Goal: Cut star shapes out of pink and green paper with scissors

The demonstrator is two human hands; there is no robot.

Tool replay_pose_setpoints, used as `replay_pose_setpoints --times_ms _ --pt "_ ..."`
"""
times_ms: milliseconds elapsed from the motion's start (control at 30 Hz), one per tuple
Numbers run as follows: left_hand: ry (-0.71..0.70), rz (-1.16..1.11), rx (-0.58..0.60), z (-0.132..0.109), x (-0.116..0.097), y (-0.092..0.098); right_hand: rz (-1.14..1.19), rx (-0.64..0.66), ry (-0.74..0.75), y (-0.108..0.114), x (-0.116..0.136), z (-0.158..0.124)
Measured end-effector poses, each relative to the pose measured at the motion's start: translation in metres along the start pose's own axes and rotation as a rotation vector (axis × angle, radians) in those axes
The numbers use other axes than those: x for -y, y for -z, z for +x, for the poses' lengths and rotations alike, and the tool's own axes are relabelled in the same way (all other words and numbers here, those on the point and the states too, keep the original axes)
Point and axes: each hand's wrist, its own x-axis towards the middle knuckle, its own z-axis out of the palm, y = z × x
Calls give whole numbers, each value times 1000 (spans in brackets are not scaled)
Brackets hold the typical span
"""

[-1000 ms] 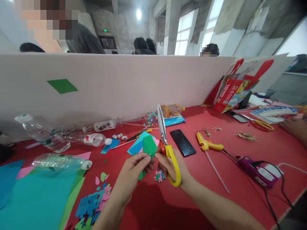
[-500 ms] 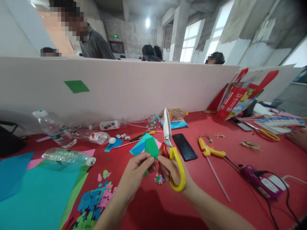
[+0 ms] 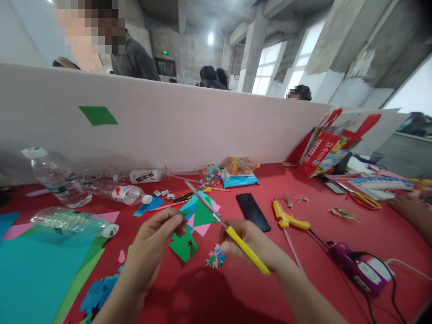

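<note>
My left hand [image 3: 153, 236] is closed in a pinch, with a small bit of green paper [image 3: 185, 212] showing at its fingertips. My right hand [image 3: 246, 238] grips scissors with yellow handles [image 3: 248, 252], their blades slanting up to the left. Below the left fingers lies a green paper sheet with a star-shaped hole [image 3: 182, 247]. A small heap of coloured paper stars [image 3: 216, 257] sits between the hands. Behind the blades, green, blue and pink paper pieces [image 3: 204, 211] overlap on the red table.
Plastic bottles [image 3: 67, 222] and large coloured sheets [image 3: 40, 270] occupy the left. A phone [image 3: 253, 211], a yellow glue gun [image 3: 286, 217] and a purple power strip [image 3: 357, 267] lie to the right. A white partition [image 3: 175, 121] stands behind. Another person's hand [image 3: 410, 209] rests far right.
My hands have moved apart, the left one leftward. The scissors have swung from upright to leaning left. The green sheet with the star-shaped hole now shows on the table beneath my left hand.
</note>
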Motion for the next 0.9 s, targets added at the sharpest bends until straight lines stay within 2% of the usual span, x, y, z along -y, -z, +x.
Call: replay_pose_setpoints --times_ms 100,233,433,600,800,900 --pt "-32 -88 -44 6 7 14 -126 42 -30 2 1 -1" --pt "-86 -194 -94 11 15 24 -81 81 -37 -4 -2 0" --pt "-197 -232 -102 16 -1 12 7 217 32 -4 4 -3" --pt "-222 -290 -184 12 -9 3 20 223 34 -3 8 -9" --pt "-158 -140 -30 6 -2 4 -30 252 -28 0 10 -13" --pt "-151 -112 -11 4 0 2 -10 265 -49 -1 9 -12"
